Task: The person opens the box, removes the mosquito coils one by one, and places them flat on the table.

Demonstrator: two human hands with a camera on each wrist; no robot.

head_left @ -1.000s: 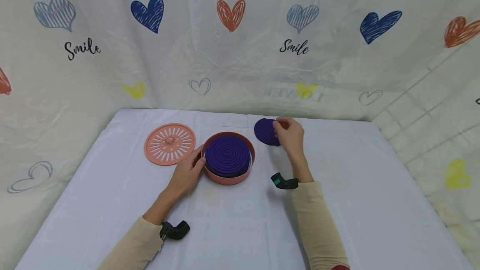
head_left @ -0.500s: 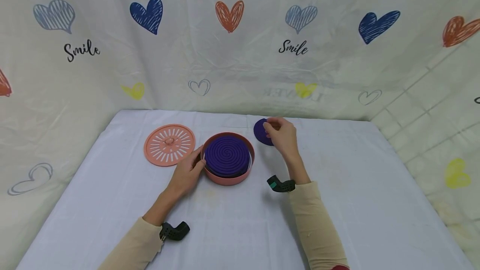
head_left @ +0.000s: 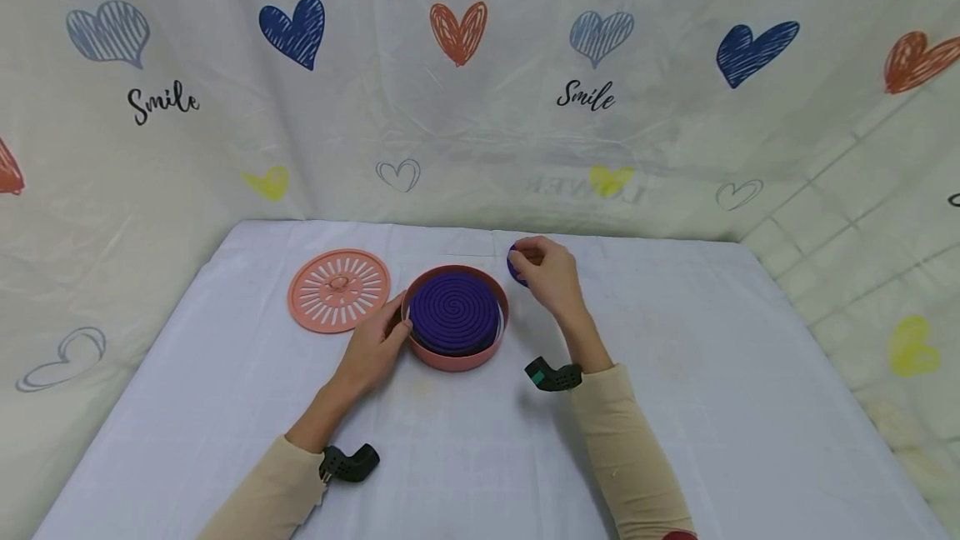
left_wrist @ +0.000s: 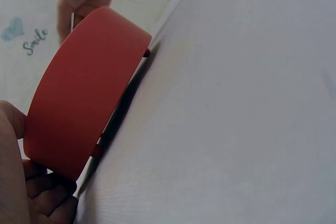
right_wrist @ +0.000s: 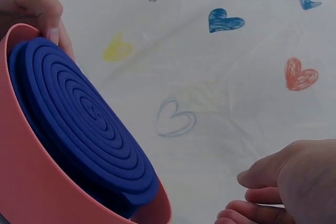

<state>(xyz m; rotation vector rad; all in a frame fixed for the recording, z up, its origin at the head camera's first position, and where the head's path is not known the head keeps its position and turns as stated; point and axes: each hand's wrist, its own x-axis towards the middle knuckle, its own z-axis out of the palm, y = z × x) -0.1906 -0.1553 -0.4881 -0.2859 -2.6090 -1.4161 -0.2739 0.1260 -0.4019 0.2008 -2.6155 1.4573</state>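
Observation:
My left hand point(head_left: 372, 344) grips the side of a round pink mosquito coil holder point(head_left: 453, 363). In the left wrist view the thumb is at the holder's point(left_wrist: 79, 93) wall and the fingers curl beneath it. Purple mosquito coils point(head_left: 453, 311) are stacked inside, blue-looking in the right wrist view, slightly tilted. To the right, my right hand point(head_left: 551, 277) hovers over another purple coil point(head_left: 513, 265), covering most of it. In the right wrist view, nothing shows between the thumb and loosely bent fingers of my right hand point(right_wrist: 289, 187); contact with the coil cannot be told.
A slotted pink lid point(head_left: 339, 292) with a small raised piece at its centre lies left of the holder. White cloth point(head_left: 465, 457) covers the table, whose back edge meets a wall sheet point(head_left: 510, 123) printed with hearts. Both wrists carry black cameras.
My right hand has shifted left across the separate coil, hiding more of it. That coil's left edge stays put. The left hand, the holder and the lid have not moved.

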